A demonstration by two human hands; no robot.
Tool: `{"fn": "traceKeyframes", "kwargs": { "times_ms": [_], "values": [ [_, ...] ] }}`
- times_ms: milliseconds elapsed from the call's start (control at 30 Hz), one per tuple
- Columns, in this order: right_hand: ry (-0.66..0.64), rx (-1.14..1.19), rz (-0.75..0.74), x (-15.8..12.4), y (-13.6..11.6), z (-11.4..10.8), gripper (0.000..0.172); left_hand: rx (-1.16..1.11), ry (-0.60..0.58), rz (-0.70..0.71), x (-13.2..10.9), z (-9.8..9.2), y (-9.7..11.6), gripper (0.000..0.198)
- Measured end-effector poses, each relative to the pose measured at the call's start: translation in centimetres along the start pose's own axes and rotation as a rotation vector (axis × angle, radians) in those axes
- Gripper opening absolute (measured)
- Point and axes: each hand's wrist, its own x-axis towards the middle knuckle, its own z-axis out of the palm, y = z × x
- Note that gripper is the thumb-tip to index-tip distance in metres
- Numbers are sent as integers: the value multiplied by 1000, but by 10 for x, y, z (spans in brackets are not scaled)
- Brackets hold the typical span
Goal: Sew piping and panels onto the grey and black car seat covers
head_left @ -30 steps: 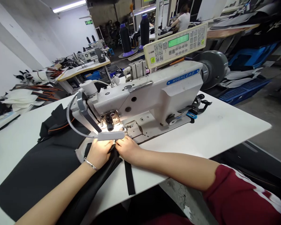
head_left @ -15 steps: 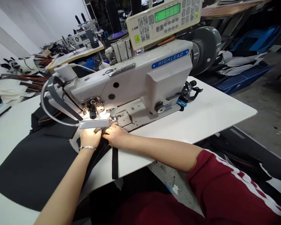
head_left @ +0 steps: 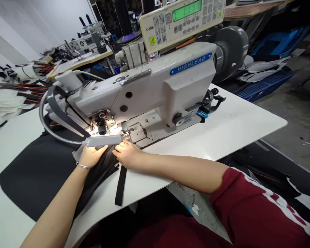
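Note:
My left hand (head_left: pixel 92 156), with a bracelet at the wrist, lies on a large piece of black fabric (head_left: pixel 36 172). Its thumb stretches out to the right; the lamp bar (head_left: pixel 102 140) hides its fingertips. Close beside it, my right hand (head_left: pixel 129 155) has its fingers curled and closed on the right edge of the black fabric. A black strap (head_left: pixel 121 186) hangs from under the right hand toward the table's front edge. Both hands are just in front of the lit needle area of the sewing machine (head_left: pixel 144 93). The needle itself is hidden.
A control panel (head_left: pixel 182 26) with a green display stands above the machine. The white table (head_left: pixel 186 144) ends close to my body. Behind, several stacked fabric pieces (head_left: pixel 5 100) lie at left, and blue crates (head_left: pixel 268 84) with cut pieces at right.
My left hand has shifted left and slightly down, away from the right hand, with the thumb more spread. The black fabric has turned a little, and the strap's lower end has swung left.

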Motion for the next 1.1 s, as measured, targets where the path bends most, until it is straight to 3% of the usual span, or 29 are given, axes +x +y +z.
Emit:
{"fn": "traceKeyframes", "kwargs": {
  "times_ms": [167, 267, 633, 800, 967, 1033, 1100],
  "values": [
    [17, -2, -58, -1, 2, 3, 24, 273, -105, 280, -20, 5, 25, 29],
    [7, 6, -70, -2, 3, 6, 19, 395, -83, 426, -29, 10, 32, 30],
    [50, 25, 60, -2, -15, 11, 24, 342, -81, 678, -15, 14, -7, 31],
    [60, 19, 80, 0, -19, 14, 29, 299, -20, 828, -6, 11, -19, 33],
    [98, 6, 77, 0, -20, 19, 29, 290, -76, 820, 2, 9, -16, 32],
    [134, 1, 48, 0, -19, 23, 28, 326, -103, 754, -2, 8, -7, 30],
    [176, 2, 6, -1, -16, 25, 29, 415, -59, 652, -16, 7, 4, 28]
  ]
}}
